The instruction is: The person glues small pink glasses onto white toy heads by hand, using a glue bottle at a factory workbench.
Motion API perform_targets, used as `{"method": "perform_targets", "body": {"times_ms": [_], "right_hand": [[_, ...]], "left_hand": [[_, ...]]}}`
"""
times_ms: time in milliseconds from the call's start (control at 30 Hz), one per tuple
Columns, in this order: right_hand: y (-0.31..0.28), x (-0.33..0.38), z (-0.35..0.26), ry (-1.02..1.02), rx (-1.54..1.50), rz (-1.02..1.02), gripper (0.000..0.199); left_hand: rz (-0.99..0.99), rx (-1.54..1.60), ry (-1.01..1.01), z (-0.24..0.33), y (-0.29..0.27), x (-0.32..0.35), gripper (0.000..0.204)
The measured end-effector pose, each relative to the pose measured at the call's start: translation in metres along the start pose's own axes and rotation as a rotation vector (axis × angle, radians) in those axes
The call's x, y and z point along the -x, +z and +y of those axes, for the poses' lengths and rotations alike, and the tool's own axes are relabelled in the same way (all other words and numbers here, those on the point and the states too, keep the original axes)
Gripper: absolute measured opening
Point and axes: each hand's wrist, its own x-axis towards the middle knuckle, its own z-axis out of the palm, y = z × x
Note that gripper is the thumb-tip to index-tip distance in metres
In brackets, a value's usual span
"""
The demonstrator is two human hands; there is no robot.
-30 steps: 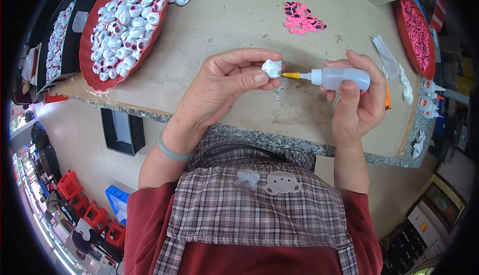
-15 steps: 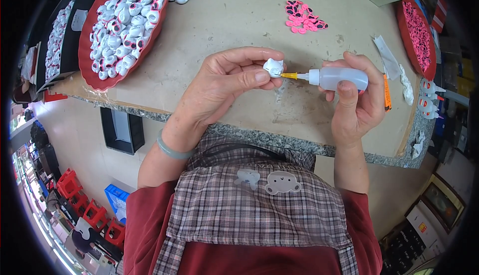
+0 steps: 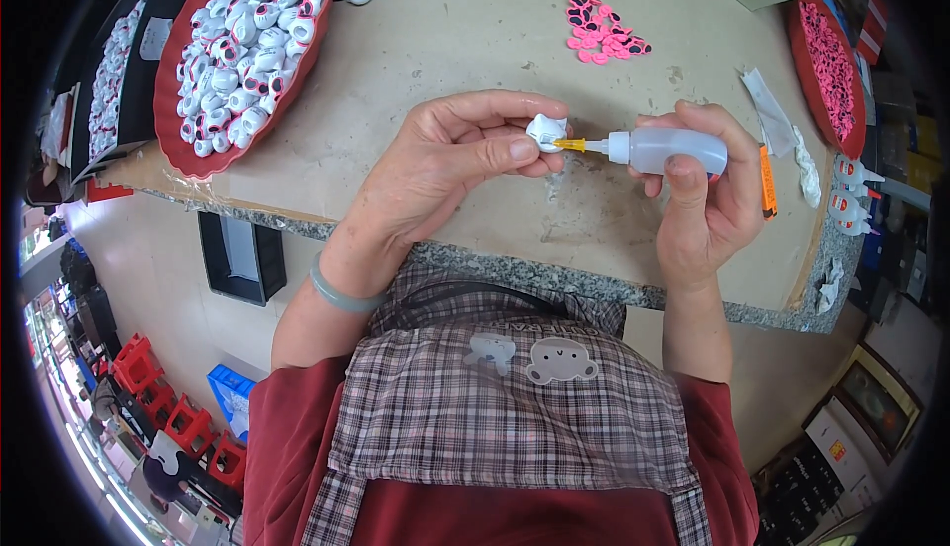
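A person is sitting at a workbench (image 3: 475, 61), seen from above, with both forearms coming up from the lower edge of the frame. Near the centre, the left hand (image 3: 445, 165) is pinching a small white plastic piece (image 3: 545, 132) between the thumb and the curled fingertips, closed firmly around it and lifting it just above the bench surface. To the right of centre, the right hand (image 3: 708, 204) is wrapping its fingers snugly around a small translucent squeeze bottle (image 3: 665, 151), lying almost level. The bottle's thin orange nozzle (image 3: 571, 144) is pointing left, and its tip is touching the white piece.

In the upper left of the frame, a round red tray (image 3: 176, 100) is sitting on the bench, heaped with many similar white pieces (image 3: 242, 41). More white pieces are lying loose along the top edge. Above the hands, near the upper centre, a little cluster of pink and black flat shapes (image 3: 599, 36) is lying on the bench. At the upper right, a second red tray (image 3: 798, 26) is holding tiny pink bits. Just beside the right hand, an orange pen-like tool (image 3: 767, 180) is resting on the bench. A plaid apron (image 3: 515, 417) is filling the lower middle.
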Motion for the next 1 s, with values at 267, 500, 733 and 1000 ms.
{"method": "perform_targets", "body": {"times_ms": [267, 500, 733, 1000], "right_hand": [[-0.0025, 0.0012, -0.0026, 0.019, 0.057, -0.05, 0.03], [-0.0026, 0.0011, -0.0014, -0.025, 0.08, -0.034, 0.029], [-0.0054, 0.0002, -0.0013, -0.033, 0.095, -0.05, 0.028], [-0.0036, 0.0009, -0.0007, -0.036, 0.12, -0.034, 0.028]], "left_hand": [[0.007, 0.031, 0.008, -0.0008, 0.0003, -0.0004, 0.029], [0.001, 0.047, 0.008, 0.0003, -0.0006, -0.0007, 0.027], [-0.004, 0.027, 0.014, 0.0, -0.0022, -0.0017, 0.032], [0.011, 0.015, 0.037, -0.002, -0.0025, -0.0022, 0.032]]}}
